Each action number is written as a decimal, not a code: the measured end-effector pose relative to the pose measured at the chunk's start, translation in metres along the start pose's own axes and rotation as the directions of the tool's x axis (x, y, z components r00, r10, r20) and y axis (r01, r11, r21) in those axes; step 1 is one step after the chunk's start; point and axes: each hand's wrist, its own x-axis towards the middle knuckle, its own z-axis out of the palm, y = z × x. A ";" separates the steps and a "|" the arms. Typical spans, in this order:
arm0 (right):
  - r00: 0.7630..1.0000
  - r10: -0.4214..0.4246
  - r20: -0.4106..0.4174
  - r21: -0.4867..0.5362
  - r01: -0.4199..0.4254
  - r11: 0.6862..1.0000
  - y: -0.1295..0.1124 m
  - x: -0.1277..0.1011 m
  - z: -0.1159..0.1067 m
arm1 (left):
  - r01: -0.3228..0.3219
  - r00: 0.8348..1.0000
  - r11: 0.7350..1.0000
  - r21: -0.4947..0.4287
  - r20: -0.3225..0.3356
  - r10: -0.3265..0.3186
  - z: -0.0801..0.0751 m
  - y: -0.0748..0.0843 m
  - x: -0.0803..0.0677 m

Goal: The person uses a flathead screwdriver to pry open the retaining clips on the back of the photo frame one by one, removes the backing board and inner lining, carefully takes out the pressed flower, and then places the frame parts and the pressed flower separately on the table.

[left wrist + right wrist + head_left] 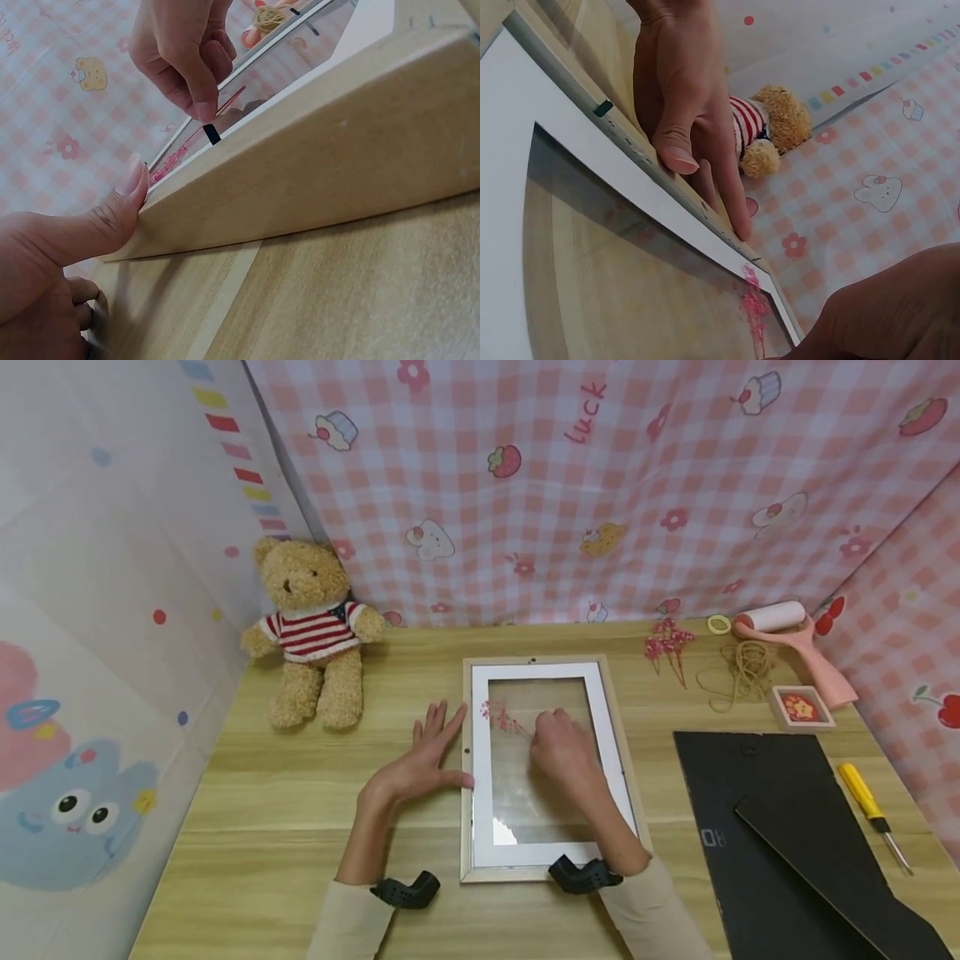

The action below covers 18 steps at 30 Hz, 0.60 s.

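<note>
Pale wood picture frame (551, 768) lying flat at the centre of the head view, rectangular, with white mat border and a clear glossy pane showing the grain of the wooden table (285, 810) beneath. Left hand (420, 760) just left of the frame, fingers straight and spread flat on the tabletop, thumb pressed against the frame's outer edge, holding nothing. Right hand (562, 747) over the upper middle of the pane, fingertips pinched on the thin stem of a sprig of pink dried flowers (501, 718) resting on the glass near the upper left corner of the opening. Smooth and matte along the frame's side, seen close in the left wrist view.

Plush, curly-furred teddy bear (311, 631) in a red-and-white striped knit sweater, seated at upper left against the fabric backdrop. At upper right: another bunch of pink dried flowers (667, 643), loose coil of twine (742, 668), lint roller (787, 631) with pink handle, small square box (801, 707) holding a red and yellow flower shape. At lower right: flat black backing boards (787, 852) and yellow-handled screwdriver (870, 802).
</note>
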 end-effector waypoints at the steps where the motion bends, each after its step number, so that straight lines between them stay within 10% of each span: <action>1: 1.000 0.006 0.017 -0.001 -0.006 1.000 -0.002 -0.001 -0.001 | 0.004 1.000 1.000 0.001 0.000 -0.004 0.000 0.000 0.000; 13: 0.994 -0.063 0.093 0.046 0.059 0.997 0.043 0.035 0.041 | 0.013 1.000 1.000 0.009 0.003 -0.013 0.000 0.000 0.000; 18: 0.985 -0.107 0.134 0.215 0.077 0.974 0.030 0.016 0.007 | 0.008 1.000 1.000 0.002 0.002 -0.008 0.000 0.000 0.000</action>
